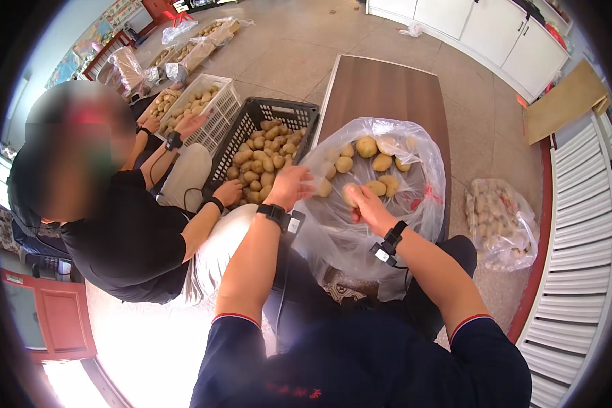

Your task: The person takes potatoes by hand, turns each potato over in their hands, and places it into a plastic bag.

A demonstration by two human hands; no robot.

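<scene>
My right hand [372, 209] is closed around a potato [350, 194] over the mouth of a clear plastic bag [432, 160]. Inside the bag lie several loose potatoes [382, 162]. My left hand [291, 185] is at the bag's left edge, beside the black crate, with its fingers stretched out and apart; no object shows in it. The black crate [306, 112] is full of potatoes [268, 153]. A co-worker's hand [230, 192] reaches to the near left side of that crate.
The bag rests on a brown tabletop [381, 85]. To the left sit a co-worker in black [129, 238] and a white crate [228, 102] of potatoes. A filled bag [500, 221] stands on the floor at right, near a white radiator [578, 251]. More bagged potatoes [190, 51] lie at the back left.
</scene>
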